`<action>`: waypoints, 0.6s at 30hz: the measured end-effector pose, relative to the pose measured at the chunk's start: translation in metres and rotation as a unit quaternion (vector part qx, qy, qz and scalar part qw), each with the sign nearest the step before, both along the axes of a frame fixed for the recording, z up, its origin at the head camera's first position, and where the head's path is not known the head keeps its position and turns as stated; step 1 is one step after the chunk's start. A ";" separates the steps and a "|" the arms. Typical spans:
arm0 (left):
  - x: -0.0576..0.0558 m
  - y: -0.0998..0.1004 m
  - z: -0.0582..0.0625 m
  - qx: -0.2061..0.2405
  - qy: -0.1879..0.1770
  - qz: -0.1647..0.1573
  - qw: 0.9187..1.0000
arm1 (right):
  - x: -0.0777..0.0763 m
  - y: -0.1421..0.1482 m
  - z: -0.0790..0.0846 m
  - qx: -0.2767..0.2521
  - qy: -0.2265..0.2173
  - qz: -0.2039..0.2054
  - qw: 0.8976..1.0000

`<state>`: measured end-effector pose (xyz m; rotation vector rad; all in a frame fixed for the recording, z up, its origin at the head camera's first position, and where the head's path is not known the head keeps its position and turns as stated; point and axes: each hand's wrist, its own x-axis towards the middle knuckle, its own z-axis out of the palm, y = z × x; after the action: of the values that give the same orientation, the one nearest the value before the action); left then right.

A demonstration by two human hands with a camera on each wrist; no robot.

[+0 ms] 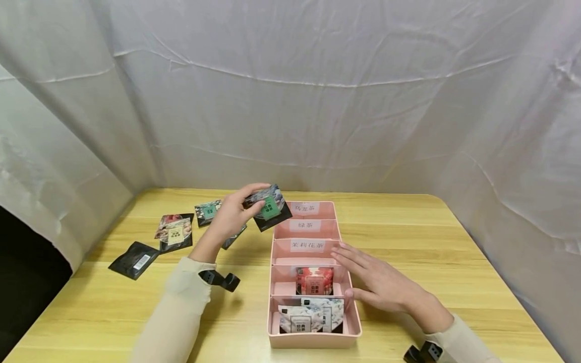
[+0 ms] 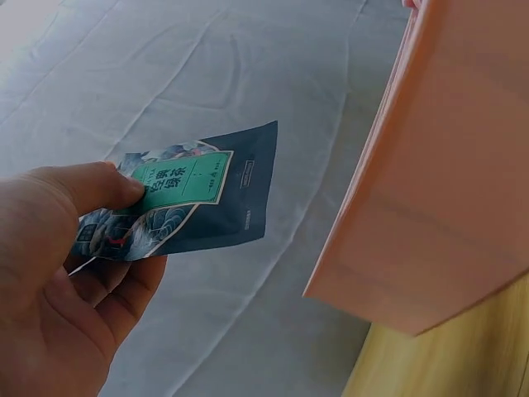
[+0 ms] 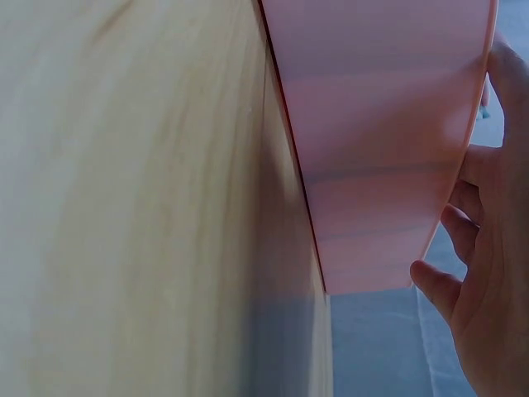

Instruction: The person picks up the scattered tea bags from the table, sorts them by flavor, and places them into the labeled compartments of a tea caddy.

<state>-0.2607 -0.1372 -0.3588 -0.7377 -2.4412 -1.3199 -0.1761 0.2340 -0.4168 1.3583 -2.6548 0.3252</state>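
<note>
My left hand [image 1: 233, 214] pinches a dark tea sachet with a green label [image 1: 275, 212] between thumb and fingers, above the table at the far left corner of a pink divided box [image 1: 313, 341]. In the left wrist view the sachet [image 2: 207, 198] is apart from the box wall [image 2: 430, 182]. My right hand [image 1: 381, 280] rests on the box's right rim, fingers extended; the right wrist view shows its fingertips along that edge. A red sachet [image 1: 314, 281] stands in the second compartment from the front. White-and-blue sachets [image 1: 301, 320] lie in the front one.
Left of the box lie a black sachet with a barcode [image 1: 134, 260], a cream-labelled sachet [image 1: 176, 234] over a red one, and a green-labelled sachet [image 1: 207, 212]. Another sachet [image 1: 236, 237] is partly hidden by my left hand. Paper labels [image 1: 307, 245] mark the three far compartments. A grey curtain [image 1: 317, 126] hangs behind.
</note>
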 end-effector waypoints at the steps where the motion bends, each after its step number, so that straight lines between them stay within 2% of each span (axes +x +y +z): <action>1: -0.002 0.003 -0.001 0.000 -0.001 -0.002 1.000 | 0.000 0.000 0.000 0.000 -0.001 0.000 1.000; 9: -0.017 0.025 -0.003 -0.012 -0.041 -0.019 0.999 | -0.001 0.000 -0.001 0.000 -0.005 -0.002 1.000; 18: -0.028 0.044 -0.014 -0.019 -0.046 -0.055 0.997 | -0.001 -0.001 0.000 0.002 -0.009 -0.004 1.000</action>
<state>-0.2883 -0.0930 -0.3727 -0.8502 -2.5371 -1.3786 -0.1775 0.2333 -0.4168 1.3510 -2.6762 0.3331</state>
